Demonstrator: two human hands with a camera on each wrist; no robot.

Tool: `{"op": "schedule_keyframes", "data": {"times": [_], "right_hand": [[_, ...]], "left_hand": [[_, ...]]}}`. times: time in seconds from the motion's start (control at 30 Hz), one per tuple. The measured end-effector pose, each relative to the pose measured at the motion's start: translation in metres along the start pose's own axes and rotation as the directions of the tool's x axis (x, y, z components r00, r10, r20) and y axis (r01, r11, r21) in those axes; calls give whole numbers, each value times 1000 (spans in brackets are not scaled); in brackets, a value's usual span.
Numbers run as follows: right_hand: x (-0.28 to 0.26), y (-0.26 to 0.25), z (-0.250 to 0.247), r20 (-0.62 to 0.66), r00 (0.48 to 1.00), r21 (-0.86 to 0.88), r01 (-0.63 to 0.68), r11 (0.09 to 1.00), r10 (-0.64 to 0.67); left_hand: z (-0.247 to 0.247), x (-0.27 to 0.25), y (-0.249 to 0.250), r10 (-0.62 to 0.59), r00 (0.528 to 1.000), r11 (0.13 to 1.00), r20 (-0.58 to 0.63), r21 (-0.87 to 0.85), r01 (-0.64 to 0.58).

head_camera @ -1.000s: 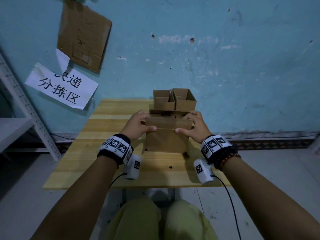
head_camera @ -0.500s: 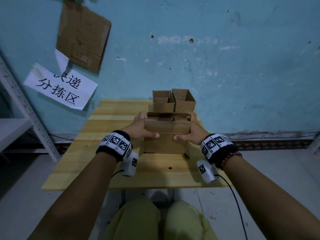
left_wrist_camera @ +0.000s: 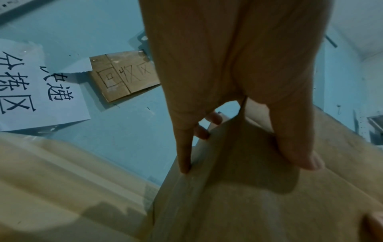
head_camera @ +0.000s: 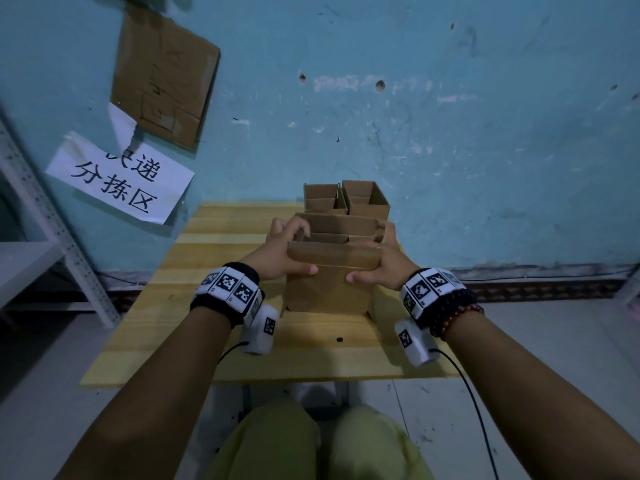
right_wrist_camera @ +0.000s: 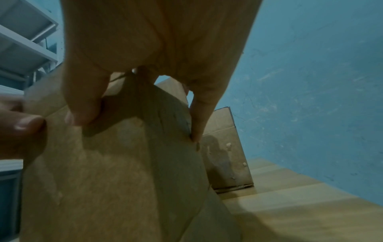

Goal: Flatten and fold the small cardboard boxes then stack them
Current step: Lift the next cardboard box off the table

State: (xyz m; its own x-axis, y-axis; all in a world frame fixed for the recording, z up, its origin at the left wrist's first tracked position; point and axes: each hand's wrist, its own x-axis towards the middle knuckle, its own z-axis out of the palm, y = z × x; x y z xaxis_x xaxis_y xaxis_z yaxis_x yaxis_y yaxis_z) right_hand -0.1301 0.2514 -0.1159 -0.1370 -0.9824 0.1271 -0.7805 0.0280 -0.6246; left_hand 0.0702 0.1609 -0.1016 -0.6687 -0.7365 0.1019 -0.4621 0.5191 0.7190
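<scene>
A brown cardboard box [head_camera: 325, 289] stands upright and open-topped in the middle of the wooden table [head_camera: 166, 306]. My left hand [head_camera: 289, 252] grips its top left corner, thumb on the front flap and fingers curled over the rim. My right hand [head_camera: 379, 259] grips the top right corner the same way. In the left wrist view the left hand [left_wrist_camera: 238, 147] pinches the box [left_wrist_camera: 248, 209] edge. The right wrist view has the right hand [right_wrist_camera: 134, 117] with its thumb on the box [right_wrist_camera: 114, 176] front, one finger down the side.
Two more open boxes [head_camera: 322, 199] [head_camera: 367, 199] stand side by side behind the held one, against the blue wall; one of these boxes [right_wrist_camera: 225, 155] shows in the right wrist view. A metal shelf rack [head_camera: 41, 237] stands at the left. My knees are below the table's near edge.
My hands have shifted a little on the box. The left fingers now curl over the top rim, and more of the box's open top shows.
</scene>
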Motion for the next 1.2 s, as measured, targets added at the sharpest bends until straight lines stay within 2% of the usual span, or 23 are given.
{"op": "schedule_keyframes", "data": {"times": [0.23, 0.43, 0.53, 0.63, 0.73, 0.87, 0.93, 1.07, 1.13, 1.2], "right_hand": [[-2, -3, 3, -17, 999, 3, -30, 1000, 30], [-4, 2, 5, -130, 991, 139, 29, 990, -11], [-3, 4, 2, -188, 982, 139, 26, 990, 1], [-3, 8, -1, -215, 976, 167, 68, 984, -31], [-5, 12, 1, -228, 972, 220, 111, 969, -60], [-6, 15, 4, -227, 972, 288, 130, 949, -64], [-6, 15, 6, -227, 971, 298, 143, 944, -75], [-9, 12, 6, -228, 970, 353, 159, 922, -80], [-11, 10, 4, -243, 969, 422, 153, 893, -51], [-11, 8, 2, -305, 952, 489, 129, 863, 31]], "left_hand": [[0, 3, -4, 14, 998, 1000, -60, -12, -15], [-3, 4, -4, 17, 997, 999, -69, -48, -20], [-6, 2, -7, -4, 998, 990, -67, -143, -5], [-7, -5, -5, -27, 997, 987, -78, -157, 14], [-7, -11, 0, -71, 997, 984, 35, -162, 75], [-4, -12, -6, -162, 970, 927, 182, -310, 213], [1, -11, -12, -162, 961, 911, 222, -342, 232], [8, -9, -15, -185, 975, 928, 119, -307, 214], [7, -8, -15, -204, 977, 886, 66, -413, 213], [2, -6, -15, -258, 966, 804, -6, -556, 211]]}}
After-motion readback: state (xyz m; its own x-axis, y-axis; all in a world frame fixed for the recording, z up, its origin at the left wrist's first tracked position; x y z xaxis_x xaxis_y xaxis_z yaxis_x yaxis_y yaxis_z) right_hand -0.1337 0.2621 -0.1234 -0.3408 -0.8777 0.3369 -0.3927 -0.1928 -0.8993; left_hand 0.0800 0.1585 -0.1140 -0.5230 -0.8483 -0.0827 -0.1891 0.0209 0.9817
